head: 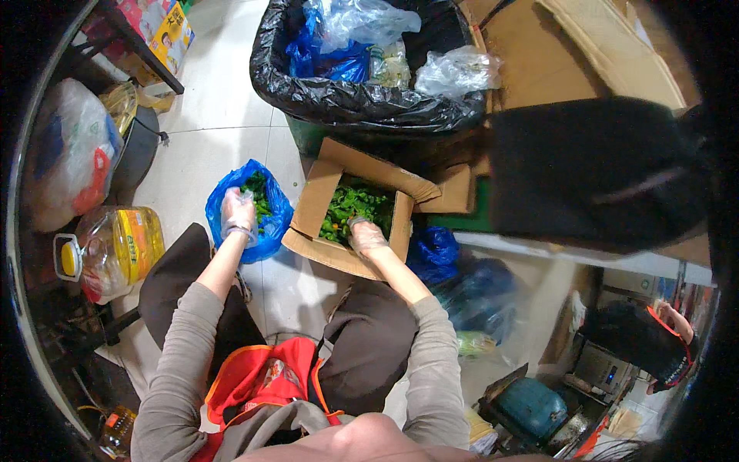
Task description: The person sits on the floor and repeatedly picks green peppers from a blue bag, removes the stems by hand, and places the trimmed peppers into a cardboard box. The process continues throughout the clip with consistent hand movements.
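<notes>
My left hand (238, 209), in a clear plastic glove, reaches into an open blue plastic bag (280, 202) on the tiled floor. Leafy greens (261, 199) lie in the bag beside its fingers; whether it grips any is hidden. To the right of the bag, an open cardboard box (323, 185) holds more green leaves (359, 201) with a few orange and yellow bits among them. My right hand (366, 235), gloved the same way, is inside the box at its near right part. Its fingertips touch the leaves, and their hold cannot be made out.
A bin lined with a black bag (369, 104) stands beyond the box, filled with plastic bags. Flattened cardboard (548, 63) is at the upper right. A large oil bottle (124, 251) and a stuffed plastic bag (75, 150) stand left. Another person (635, 335) is at the far right.
</notes>
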Demonstrator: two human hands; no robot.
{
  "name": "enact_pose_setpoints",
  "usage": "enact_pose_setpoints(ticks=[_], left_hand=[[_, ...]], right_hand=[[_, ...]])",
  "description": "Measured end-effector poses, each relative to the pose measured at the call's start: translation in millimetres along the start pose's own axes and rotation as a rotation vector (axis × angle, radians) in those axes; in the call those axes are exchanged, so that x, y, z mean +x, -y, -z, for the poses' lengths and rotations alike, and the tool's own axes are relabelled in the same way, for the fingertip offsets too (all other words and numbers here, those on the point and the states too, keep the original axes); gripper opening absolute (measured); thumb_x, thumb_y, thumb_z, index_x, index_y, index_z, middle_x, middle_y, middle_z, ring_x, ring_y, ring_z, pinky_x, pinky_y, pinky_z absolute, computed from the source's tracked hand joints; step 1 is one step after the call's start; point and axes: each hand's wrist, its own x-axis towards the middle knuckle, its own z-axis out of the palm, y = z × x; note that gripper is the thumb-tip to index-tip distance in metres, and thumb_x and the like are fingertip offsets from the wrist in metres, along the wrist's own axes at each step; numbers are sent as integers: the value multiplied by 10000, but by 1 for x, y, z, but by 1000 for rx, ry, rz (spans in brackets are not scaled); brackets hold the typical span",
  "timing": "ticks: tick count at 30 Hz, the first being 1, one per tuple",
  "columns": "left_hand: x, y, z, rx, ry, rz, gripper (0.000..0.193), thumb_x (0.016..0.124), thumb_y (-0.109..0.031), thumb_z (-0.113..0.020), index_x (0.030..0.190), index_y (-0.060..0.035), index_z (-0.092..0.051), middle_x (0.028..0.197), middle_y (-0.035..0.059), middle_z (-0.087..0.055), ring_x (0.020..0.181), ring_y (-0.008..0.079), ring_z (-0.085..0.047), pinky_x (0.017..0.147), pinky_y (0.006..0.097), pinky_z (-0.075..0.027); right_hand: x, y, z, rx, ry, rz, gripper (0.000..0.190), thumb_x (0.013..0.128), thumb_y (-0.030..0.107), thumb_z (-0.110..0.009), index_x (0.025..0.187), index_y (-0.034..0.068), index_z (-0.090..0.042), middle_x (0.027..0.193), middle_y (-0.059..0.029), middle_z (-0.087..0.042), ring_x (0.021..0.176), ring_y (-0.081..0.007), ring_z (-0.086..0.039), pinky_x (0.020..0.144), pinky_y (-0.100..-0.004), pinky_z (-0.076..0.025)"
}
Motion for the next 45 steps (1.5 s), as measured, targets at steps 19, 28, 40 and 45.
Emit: enact_pose_setpoints(ticks=[19, 28, 40, 45], left_hand=[[-128, -125, 132, -996, 1123, -505, 480, 886, -197, -644, 1301, -32, -470, 1200, 47, -573, 1086, 104, -524, 946, 277, -428], [-122, -122, 147, -1131, 1045, -588, 416, 906, -219, -610, 1268, -49, -496, 1029, -15, -559, 868, 55, -496, 787, 243, -441], [-114, -108, 131, -709, 645, -885, 287, 857, -134, -648, 1113, -23, -583, 999, 39, -623, 931, 113, -565, 844, 287, -459], [-117, -110, 129, -871, 812, -742, 291, 869, -140, -650, 1123, -13, -585, 1043, 34, -625, 941, 117, -569, 866, 287, -457]], right_hand=[[-150, 146, 136, 1389, -453, 236, 289, 847, 14, -609, 1136, -2, -598, 1053, -73, -637, 865, -113, -615, 718, -254, -519], [-133, 153, 135, 1161, -673, 281, 166, 880, 62, -579, 1043, 30, -593, 926, -19, -610, 833, -94, -573, 762, -246, -464], [-139, 160, 136, 548, -909, 241, 194, 899, 181, -586, 963, 7, -642, 914, -175, -664, 836, -327, -634, 749, -369, -497], [-132, 148, 127, 303, -921, 295, 137, 891, 141, -559, 903, 19, -619, 849, -173, -642, 798, -342, -615, 704, -398, -483]])
